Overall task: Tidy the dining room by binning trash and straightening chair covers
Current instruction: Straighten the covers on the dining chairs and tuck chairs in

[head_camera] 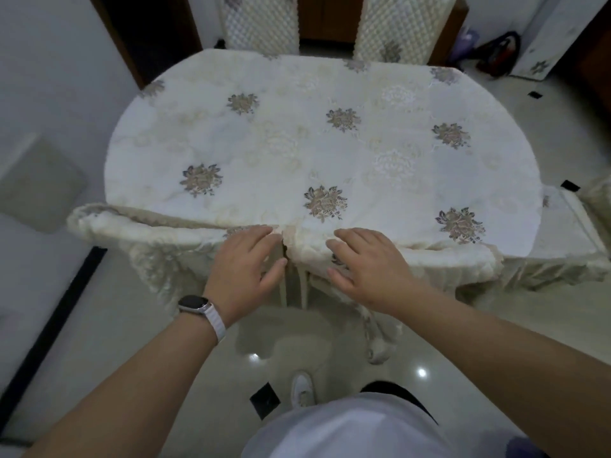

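Head view: the person stands at the near edge of a dining table spread with a floral tablecloth (297, 143), where two chairs are pushed in side by side. The left hand (244, 269) lies palm down on the top of the left chair cover (148, 236). The right hand (367, 262) lies the same way on the right chair cover (446, 259). The hands are apart, fingers spread on the fabric, and no pinch shows. Loose ties (296, 289) hang in the gap between the two chair backs.

Straightening seems to be under way. The left cover's far corner looks rumpled and the right cover's skirt hangs bunched. The two quilted chair backs (261, 24) beyond the table look smooth. Neither trash nor a bin shows, so the binning cannot be judged.
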`<state>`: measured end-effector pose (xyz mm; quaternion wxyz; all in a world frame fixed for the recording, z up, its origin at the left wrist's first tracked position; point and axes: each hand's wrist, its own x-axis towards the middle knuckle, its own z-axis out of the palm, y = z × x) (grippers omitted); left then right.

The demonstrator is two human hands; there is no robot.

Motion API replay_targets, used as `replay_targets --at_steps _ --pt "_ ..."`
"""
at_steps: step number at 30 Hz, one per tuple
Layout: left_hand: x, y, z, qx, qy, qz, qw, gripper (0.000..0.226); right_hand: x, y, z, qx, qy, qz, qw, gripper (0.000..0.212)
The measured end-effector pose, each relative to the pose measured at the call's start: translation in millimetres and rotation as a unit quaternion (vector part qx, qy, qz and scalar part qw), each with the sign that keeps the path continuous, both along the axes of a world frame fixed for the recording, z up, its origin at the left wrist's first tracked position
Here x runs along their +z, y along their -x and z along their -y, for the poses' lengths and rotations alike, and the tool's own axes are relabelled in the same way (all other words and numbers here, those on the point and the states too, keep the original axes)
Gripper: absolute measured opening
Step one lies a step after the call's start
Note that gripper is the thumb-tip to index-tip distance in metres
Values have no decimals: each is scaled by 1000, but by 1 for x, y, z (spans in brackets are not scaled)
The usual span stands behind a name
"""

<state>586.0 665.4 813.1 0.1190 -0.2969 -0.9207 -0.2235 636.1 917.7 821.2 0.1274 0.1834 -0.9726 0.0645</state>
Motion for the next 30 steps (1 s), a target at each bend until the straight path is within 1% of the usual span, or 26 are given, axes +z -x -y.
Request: replay_targets --at_steps 6,12,18,25,30 --pt "14 -12 46 52 17 -7 998 38 18 28 46 67 -14 -9 998 46" --pt "15 -6 79 108 33 2 994 40 15 68 77 156 -33 -10 987 46" --pt "22 7 104 178 48 0 983 39 20 123 112 227 -2 -10 974 46" --pt "28 27 124 252 80 5 964 42 25 176 148 301 41 -32 952 47" --pt "29 22 153 318 98 9 943 43 20 198 188 355 31 -21 934 47"
